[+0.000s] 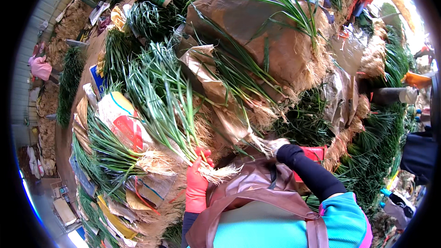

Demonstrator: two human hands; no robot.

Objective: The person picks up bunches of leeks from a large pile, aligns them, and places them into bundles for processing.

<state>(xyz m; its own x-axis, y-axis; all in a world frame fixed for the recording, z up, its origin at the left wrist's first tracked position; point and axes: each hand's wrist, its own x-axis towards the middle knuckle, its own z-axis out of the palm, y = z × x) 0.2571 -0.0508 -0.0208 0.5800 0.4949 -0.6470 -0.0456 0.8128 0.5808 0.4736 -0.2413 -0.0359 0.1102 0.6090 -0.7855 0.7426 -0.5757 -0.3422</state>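
My left hand (196, 181), in an orange-red glove, is closed round the lower stems of a bunch of green onions (181, 140). Their long leaves fan up and to the left, while the pale stringy roots hang out to the right of the fingers. To the right, my right hand (276, 146), in a pale glove, has its fingers closed at the root end of a thin green onion stalk (258, 141). That stalk slants up toward loose green onions (239, 82) on the brown paper-covered pile. Part of its roots is hidden by the fingers.
A second bunch with thick roots (156, 163) lies at the left, beside a printed white sack (121, 121). A large brown paper sheet (243, 23) covers the pile ahead. Red plastic (314, 153) shows under my right forearm, and rooted greens (376, 142) stack at the right.
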